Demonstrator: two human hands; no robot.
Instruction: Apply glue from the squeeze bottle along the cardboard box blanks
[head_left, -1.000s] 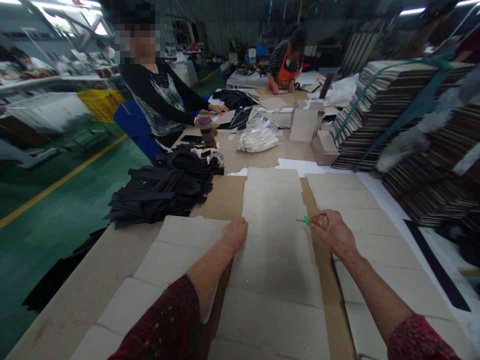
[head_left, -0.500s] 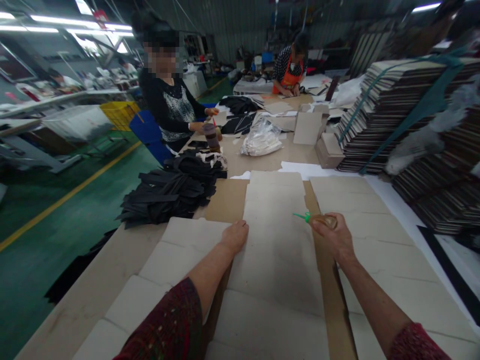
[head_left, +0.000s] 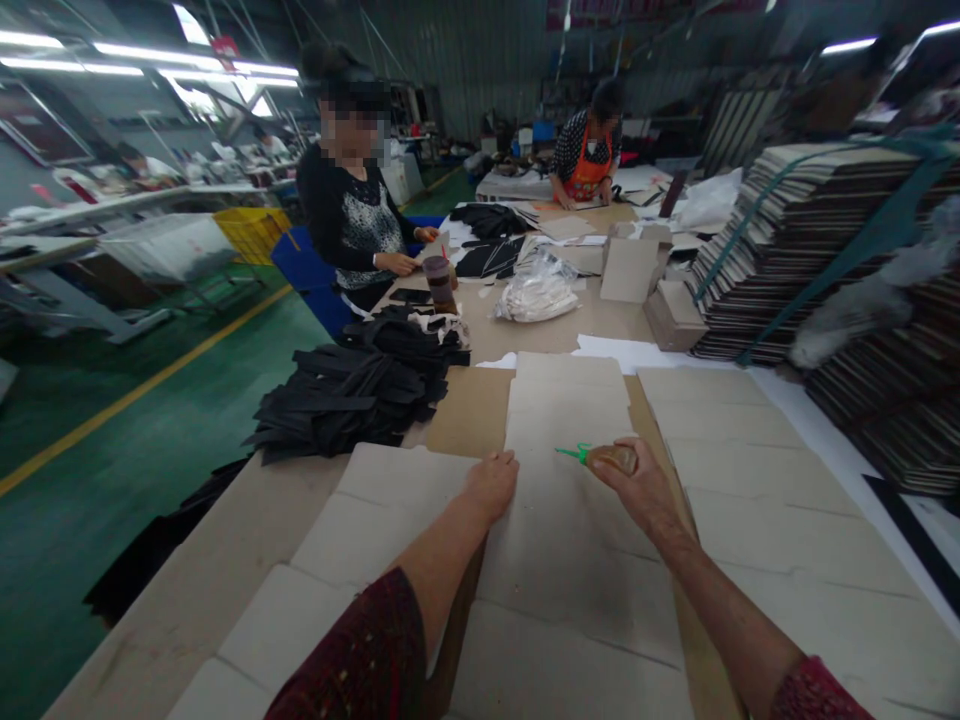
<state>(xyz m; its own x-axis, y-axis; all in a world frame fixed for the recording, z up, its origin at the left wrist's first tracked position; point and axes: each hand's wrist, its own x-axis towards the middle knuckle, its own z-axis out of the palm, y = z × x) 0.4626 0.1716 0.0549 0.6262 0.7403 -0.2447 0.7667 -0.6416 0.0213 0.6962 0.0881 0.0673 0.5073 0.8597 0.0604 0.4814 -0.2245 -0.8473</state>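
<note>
My right hand (head_left: 649,495) is wrapped round a squeeze bottle (head_left: 613,459) of amber-brown liquid, like a glue bottle. Its thin green nozzle (head_left: 576,453) points left, above the middle row of overlapping greyish cardboard panels (head_left: 562,560). At that row's left edge, my left hand (head_left: 491,485) has its fingers bent together on the border of a panel; their undersides are hidden. Similar panel rows lie to the left (head_left: 397,490) and to the right (head_left: 757,500).
Black fabric strips (head_left: 345,395) are heaped at the left. Beyond lie a clear plastic bag (head_left: 536,290) and a dark cup (head_left: 440,285). Tall strapped board stacks (head_left: 795,250) stand at the right. One co-worker (head_left: 360,220) stands at the left edge, another (head_left: 589,150) farther back.
My right hand has brought the bottle left and slightly lower, over the middle row. My left hand stays at the row's edge. The whole view has shifted a little.
</note>
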